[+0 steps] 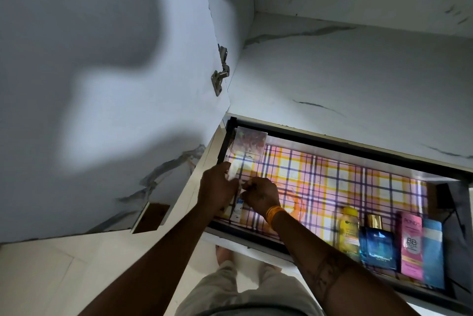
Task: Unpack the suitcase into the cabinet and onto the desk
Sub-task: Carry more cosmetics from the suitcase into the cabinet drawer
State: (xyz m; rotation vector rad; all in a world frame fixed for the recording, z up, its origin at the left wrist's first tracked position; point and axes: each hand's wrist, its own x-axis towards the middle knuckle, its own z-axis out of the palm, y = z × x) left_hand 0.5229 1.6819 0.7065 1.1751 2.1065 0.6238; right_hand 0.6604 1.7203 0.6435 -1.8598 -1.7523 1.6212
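Observation:
An open cabinet drawer (358, 148) lined with pink, yellow and purple checked paper lies below me. Both hands meet at its left end. My left hand (217, 187) pinches a small white packet (233, 171). My right hand (261, 194) curls its fingers on a white tube with blue print (237, 209) that stands between the two hands. A clear plastic box with small dark items (249, 144) leans in the drawer's far left corner.
At the drawer's right end stand a yellow bottle (348, 228), a blue perfume bottle (378, 246), a pink box (411, 246) and a light blue box (433, 251). The white cabinet door (115, 85) hangs open on the left. A marbled shelf (358, 72) lies above the drawer.

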